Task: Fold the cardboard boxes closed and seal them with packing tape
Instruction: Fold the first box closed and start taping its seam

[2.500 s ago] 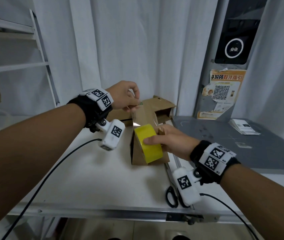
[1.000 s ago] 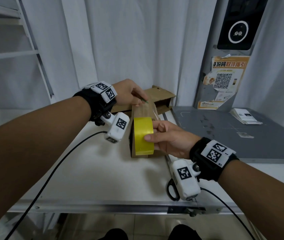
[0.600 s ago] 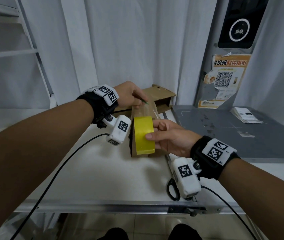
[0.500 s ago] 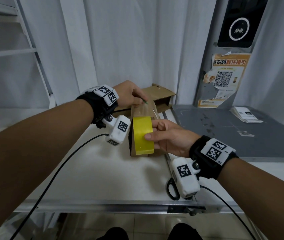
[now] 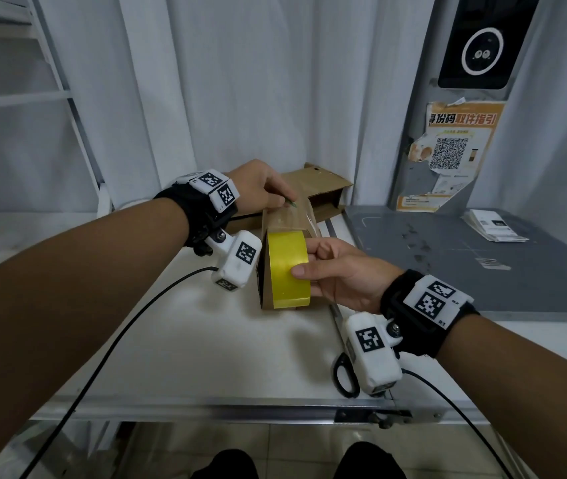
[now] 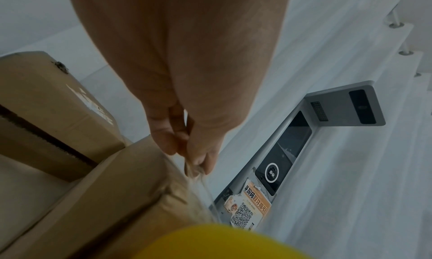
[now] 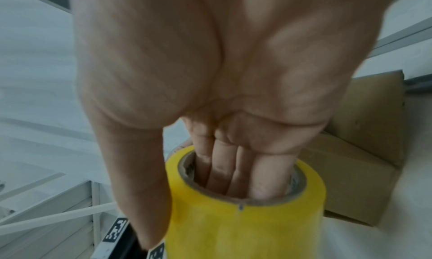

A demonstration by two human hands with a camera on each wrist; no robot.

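Observation:
A small brown cardboard box (image 5: 264,271) stands upright on the white table (image 5: 178,344). My right hand (image 5: 337,274) grips a yellow roll of packing tape (image 5: 288,267) against the box's near face, fingers (image 7: 224,172) inside the core, thumb on the outside. A clear strip of tape (image 5: 290,219) runs from the roll over the box top. My left hand (image 5: 261,188) pinches the strip's free end (image 6: 195,168) at the far top edge of the box (image 6: 112,185). A second cardboard box (image 5: 313,188) lies behind it, open.
Black-handled scissors (image 5: 344,373) lie near the table's front edge under my right wrist. A grey counter (image 5: 465,257) with a stack of papers (image 5: 494,229) lies to the right. White curtains hang behind; a shelf frame (image 5: 67,108) stands at left. Camera cables trail across the table.
The roll has come upright against the box's near face and moved slightly toward me, drawing out the tape. My left hand keeps pinching the tape end at the far edge.

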